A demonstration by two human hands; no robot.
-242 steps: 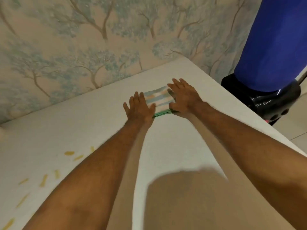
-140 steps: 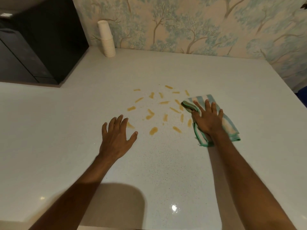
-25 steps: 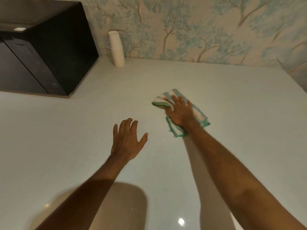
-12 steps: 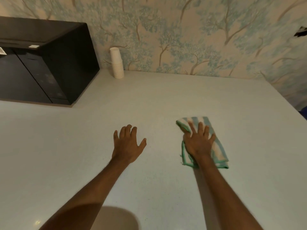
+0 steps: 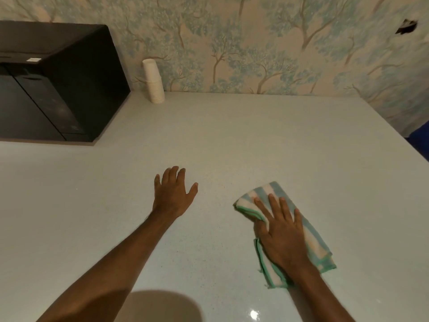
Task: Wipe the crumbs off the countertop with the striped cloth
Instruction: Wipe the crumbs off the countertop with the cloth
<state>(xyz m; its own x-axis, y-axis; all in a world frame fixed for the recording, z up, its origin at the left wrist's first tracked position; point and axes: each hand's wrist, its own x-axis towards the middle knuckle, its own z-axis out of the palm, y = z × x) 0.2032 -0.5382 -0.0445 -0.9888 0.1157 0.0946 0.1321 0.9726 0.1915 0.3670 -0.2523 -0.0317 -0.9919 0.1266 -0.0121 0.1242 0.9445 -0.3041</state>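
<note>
The striped cloth [image 5: 313, 243], folded, with white and pale blue stripes and a green hem, lies on the white countertop [image 5: 232, 140] at the front right. My right hand [image 5: 282, 235] presses flat on top of it, fingers spread toward the wall and the thumb at the cloth's left fold. My left hand [image 5: 173, 194] rests palm down on the bare counter to the left of the cloth, fingers apart, holding nothing. I see no crumbs on the visible counter.
A black microwave [image 5: 53, 89] stands at the back left. A stack of white paper cups [image 5: 153, 82] sits beside it against the tree-patterned wall. The counter's right edge runs diagonally, with something blue [image 5: 421, 135] beyond it.
My right hand has slid the cloth to the right and toward me across the counter. The yellow crumbs seen earlier are gone from view. My left hand has stayed flat in place.
</note>
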